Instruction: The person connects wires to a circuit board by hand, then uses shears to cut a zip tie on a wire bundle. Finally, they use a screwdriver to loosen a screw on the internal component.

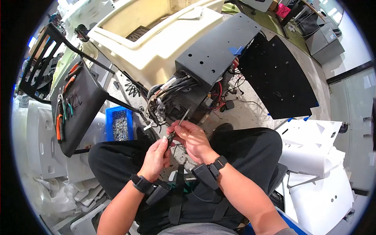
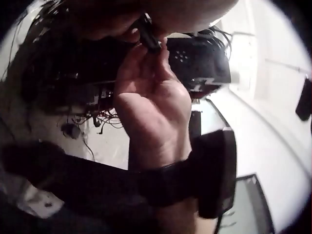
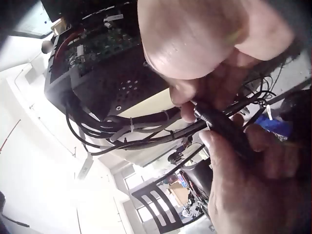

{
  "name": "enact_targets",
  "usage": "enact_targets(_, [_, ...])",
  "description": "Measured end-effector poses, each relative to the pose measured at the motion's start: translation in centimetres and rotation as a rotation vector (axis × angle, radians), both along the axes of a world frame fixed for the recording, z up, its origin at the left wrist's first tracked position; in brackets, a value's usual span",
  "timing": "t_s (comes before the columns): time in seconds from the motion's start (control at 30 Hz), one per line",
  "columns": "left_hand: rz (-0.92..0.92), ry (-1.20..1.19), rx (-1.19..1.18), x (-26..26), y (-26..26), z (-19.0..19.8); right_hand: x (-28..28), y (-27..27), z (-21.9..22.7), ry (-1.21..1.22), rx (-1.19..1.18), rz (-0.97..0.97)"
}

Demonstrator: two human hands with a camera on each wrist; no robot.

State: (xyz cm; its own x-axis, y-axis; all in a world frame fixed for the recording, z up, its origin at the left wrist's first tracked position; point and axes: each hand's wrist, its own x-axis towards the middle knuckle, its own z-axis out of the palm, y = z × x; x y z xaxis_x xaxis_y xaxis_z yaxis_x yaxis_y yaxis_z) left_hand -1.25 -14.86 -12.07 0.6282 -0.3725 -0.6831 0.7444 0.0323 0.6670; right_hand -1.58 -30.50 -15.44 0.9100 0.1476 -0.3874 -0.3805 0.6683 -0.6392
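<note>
In front of the open machine, my left hand (image 1: 155, 158) and right hand (image 1: 194, 141) meet fingertip to fingertip. My left hand grips a slim black cylindrical piece (image 3: 225, 130) with a small silvery ring near one end. My right thumb and fingers pinch it at that end; the right wrist view shows its tip partly hidden by them. In the left wrist view its dark end (image 2: 149, 36) juts out above my right palm. A thin grey rod (image 1: 184, 116) sticks up from my right fingers; I cannot tell whether it is part of the same piece.
Ahead stands a grey metal housing (image 1: 217, 47) with bundled cables (image 1: 172, 91), beside a cream plastic body (image 1: 156, 55). Pliers (image 1: 60, 123) and other tools lie on a black chair (image 1: 84, 113) at left. A blue bin (image 1: 107, 123) holds small metal parts. White panels (image 1: 313, 145) lie right.
</note>
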Motion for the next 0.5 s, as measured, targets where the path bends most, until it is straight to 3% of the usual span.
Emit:
enact_targets(0.03, [0.004,0.000,0.003,-0.2,0.0,-0.1,0.1,0.3,-0.1,-0.020,0.008,-0.047])
enact_targets(0.1, [-0.129,-0.712,0.601,-0.4,-0.6,0.2,0.3,0.6,0.0,-0.016,0.014,-0.054])
enact_targets(0.23, [-0.186,-1.166,0.834,-0.8,-0.9,0.4,0.3,0.8,0.5,-0.002,0.004,-0.077])
enact_targets(0.4, [-0.223,-1.226,0.822,-0.8,-1.4,-0.2,0.0,0.3,0.6,-0.011,-0.007,-0.059])
enact_targets(0.47, [-0.173,-0.981,0.685,-1.1,-1.6,-0.7,-0.1,0.0,0.2,-0.022,0.024,-0.035])
enact_targets(0.5, [-0.178,-0.981,0.678,-0.8,-1.6,-0.8,-0.2,-0.3,0.3,-0.020,0.021,-0.042])
